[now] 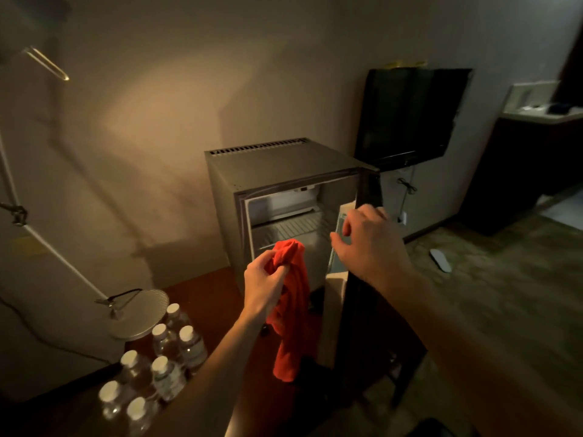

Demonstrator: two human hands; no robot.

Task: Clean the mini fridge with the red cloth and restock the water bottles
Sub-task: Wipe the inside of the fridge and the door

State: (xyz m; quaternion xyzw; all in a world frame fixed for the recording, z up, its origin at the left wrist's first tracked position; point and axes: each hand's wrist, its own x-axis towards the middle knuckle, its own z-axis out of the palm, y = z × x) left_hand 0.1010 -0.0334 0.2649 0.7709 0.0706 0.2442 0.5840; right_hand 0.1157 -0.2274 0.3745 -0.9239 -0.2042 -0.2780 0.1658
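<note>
Mini fridge [284,171] open (shelves bare); left hand [263,282] grips red cloth [291,310], right hand [367,244] loose

Fridge [284,171] lower interior hidden behind red cloth [291,310]; bottle labels [167,384] unreadable.

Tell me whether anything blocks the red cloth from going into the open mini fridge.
Nothing visible does. The door is swung open to the right, the left hand grips the red cloth just in front of the mini fridge, and the shelf behind it looks bare. The right hand is by the door edge, off to the side.
</note>
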